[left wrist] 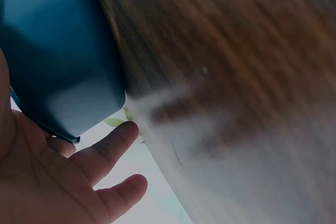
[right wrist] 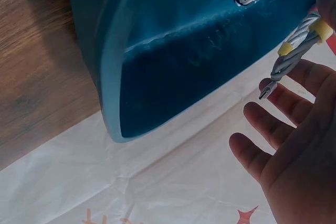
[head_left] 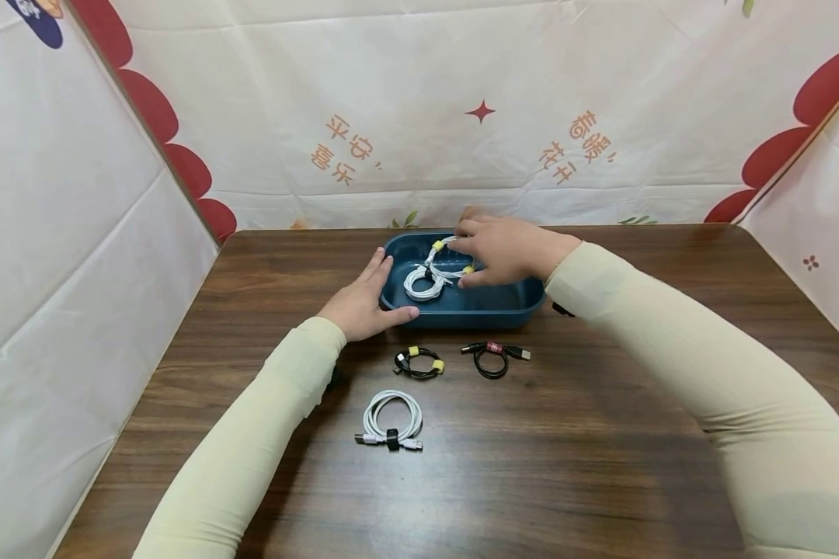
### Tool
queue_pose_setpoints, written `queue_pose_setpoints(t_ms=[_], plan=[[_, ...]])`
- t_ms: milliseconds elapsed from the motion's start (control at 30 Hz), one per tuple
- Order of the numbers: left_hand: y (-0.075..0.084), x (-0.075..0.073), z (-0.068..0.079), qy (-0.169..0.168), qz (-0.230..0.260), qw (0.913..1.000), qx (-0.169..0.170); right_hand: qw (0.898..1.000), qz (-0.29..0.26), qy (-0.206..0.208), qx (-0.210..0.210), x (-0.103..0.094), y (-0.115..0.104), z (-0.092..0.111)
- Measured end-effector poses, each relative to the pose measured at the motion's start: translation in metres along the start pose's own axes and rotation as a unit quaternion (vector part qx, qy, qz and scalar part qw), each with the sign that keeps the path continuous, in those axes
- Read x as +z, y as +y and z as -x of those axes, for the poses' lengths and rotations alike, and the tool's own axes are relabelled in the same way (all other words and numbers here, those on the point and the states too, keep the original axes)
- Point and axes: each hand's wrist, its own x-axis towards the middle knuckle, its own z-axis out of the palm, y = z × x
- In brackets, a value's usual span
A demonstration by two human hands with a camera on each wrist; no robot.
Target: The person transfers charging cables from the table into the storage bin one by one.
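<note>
My right hand (head_left: 506, 247) is over the blue bin (head_left: 478, 319), pinching a coiled white cable (right wrist: 299, 45) with yellow ties between thumb and forefinger. The other right fingers spread loosely. Inside the bin lies another coiled white cable (head_left: 422, 294) with a black tie. At the bin's left end my left hand (head_left: 363, 307) rests against it, thumb by the front rim and fingers extended along the side. In front of the bin lie a black cable with yellow ties (head_left: 429, 373), a black cable with a red tie (head_left: 490, 375) and a white cable with a black tie (head_left: 368, 419).
The bin stands near the back edge of the brown wooden table (head_left: 531, 466). White cloth walls (head_left: 419, 101) with red scalloped borders enclose the table at the back and both sides.
</note>
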Motion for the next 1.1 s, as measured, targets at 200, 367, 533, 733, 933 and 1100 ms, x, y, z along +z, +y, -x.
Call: queue_pose_setpoints(t_ms=[200, 367, 533, 733, 933, 1100], plan=[[0.000, 0.000, 0.000, 0.000, -0.001, 1.0000, -0.002, 1.000, -0.004, -0.014, 0.004, 0.005, -0.003, -0.003], [0.000, 0.001, 0.000, -0.001, 0.004, 1.0000, 0.001, 0.999, -0.009, -0.030, 0.016, 0.010, -0.003, -0.004], [0.000, 0.000, 0.000, 0.001, 0.005, 1.0000, 0.003, 0.999, -0.016, -0.038, 0.022, 0.013, -0.002, -0.005], [-0.001, -0.001, 0.001, -0.001, 0.003, 1.0000, 0.004, 0.998, -0.019, -0.052, 0.023, 0.016, -0.002, -0.006], [-0.001, -0.001, 0.000, -0.002, -0.002, 1.0000, 0.004, 0.997, -0.027, -0.065, 0.034, 0.018, 0.000, -0.009], [0.000, -0.001, 0.001, -0.004, -0.003, 1.0000, 0.002, 0.996, -0.034, -0.075, 0.033, 0.017, 0.002, -0.013]])
